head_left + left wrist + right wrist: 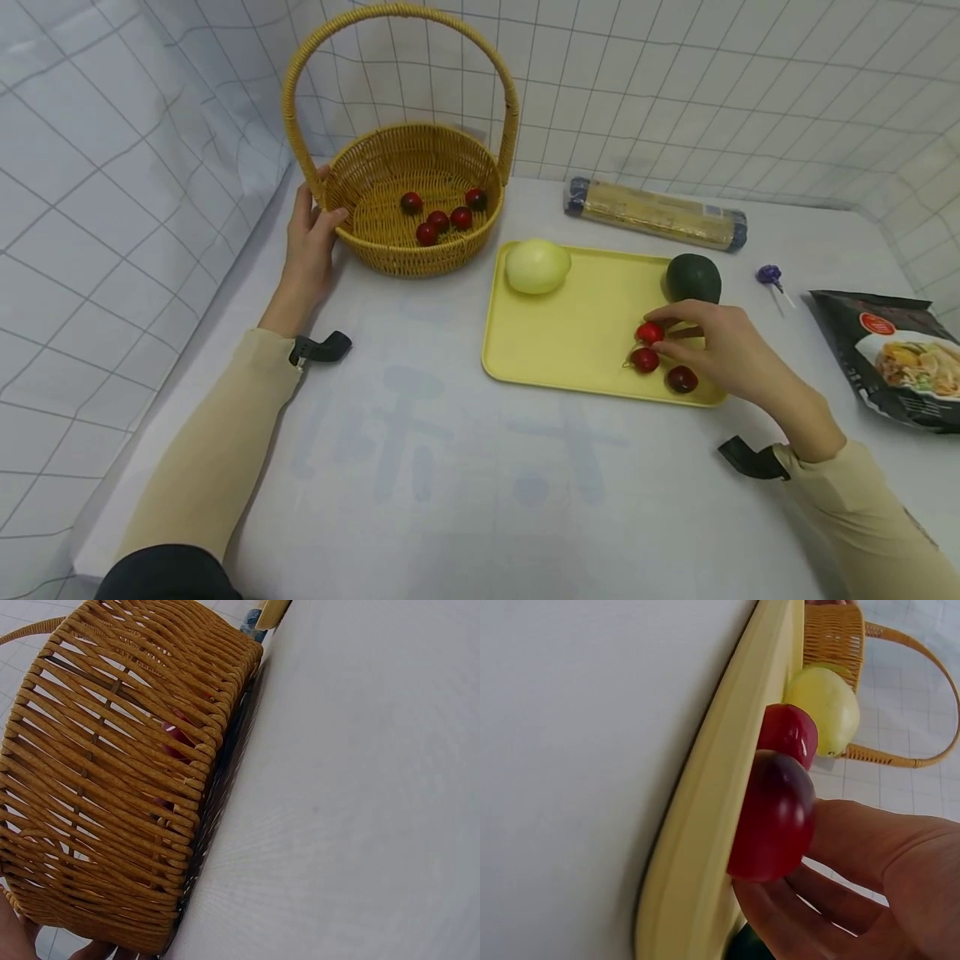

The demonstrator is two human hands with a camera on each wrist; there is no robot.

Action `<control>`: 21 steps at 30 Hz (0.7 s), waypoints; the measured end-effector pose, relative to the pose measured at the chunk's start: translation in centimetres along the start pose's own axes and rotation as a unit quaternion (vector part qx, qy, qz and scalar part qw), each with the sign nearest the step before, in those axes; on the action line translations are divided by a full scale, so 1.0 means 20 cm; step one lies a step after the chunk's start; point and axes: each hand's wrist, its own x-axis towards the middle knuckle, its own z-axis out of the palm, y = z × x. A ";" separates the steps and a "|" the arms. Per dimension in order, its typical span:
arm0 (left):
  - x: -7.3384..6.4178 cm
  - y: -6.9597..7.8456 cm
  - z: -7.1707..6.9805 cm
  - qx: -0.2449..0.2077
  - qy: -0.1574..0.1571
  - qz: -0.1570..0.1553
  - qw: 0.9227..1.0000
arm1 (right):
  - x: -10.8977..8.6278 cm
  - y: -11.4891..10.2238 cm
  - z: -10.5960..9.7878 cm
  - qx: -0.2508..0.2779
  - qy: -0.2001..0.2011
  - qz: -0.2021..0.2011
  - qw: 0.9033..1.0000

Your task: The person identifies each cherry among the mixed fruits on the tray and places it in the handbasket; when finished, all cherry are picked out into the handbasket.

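Note:
My left hand [309, 242] grips the left side of a wicker basket [405, 262] beside the foot of its handle, thumb at the rim. Several dark red cherries [438, 221] lie in the basket; its weave [112, 765] fills much of the left wrist view. Over the right end of a yellow tray [585, 333], my right hand [723, 346] pinches a red cherry [649, 332] between thumb and forefinger. Next to it on the tray are another cherry [644, 360] and a darker one [682, 379], which stands in front of the fingers [840, 840] in the right wrist view.
On the tray also sit a pale yellow-green fruit [537, 267] and a dark green rounded one [693, 278]. Behind the tray lies a long gold packet with blue ends [654, 214]. To the right are a purple lollipop [769, 276] and a black food packet [900, 358].

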 end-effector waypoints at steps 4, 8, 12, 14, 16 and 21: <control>0.01 -0.01 0.00 0.001 0.001 -0.001 1.000 | 0.01 0.00 0.01 0.002 0.001 0.002 1.000; 0.01 -0.01 -0.01 0.001 0.003 0.000 1.000 | 0.03 0.00 0.01 -0.001 -0.001 0.004 1.000; 0.00 -0.01 -0.01 0.000 0.005 0.001 1.000 | 0.05 -0.02 0.02 -0.004 -0.004 0.002 1.000; 0.00 -0.01 -0.01 0.002 0.005 0.002 1.000 | 0.07 -0.03 0.02 -0.006 -0.004 -0.001 1.000; 0.00 0.00 -0.01 -0.001 0.005 0.000 1.000 | 0.08 -0.04 0.02 -0.002 -0.004 -0.004 1.000; 0.00 0.00 0.00 0.001 0.002 0.000 1.000 | 0.11 -0.06 0.01 -0.001 0.011 -0.009 1.000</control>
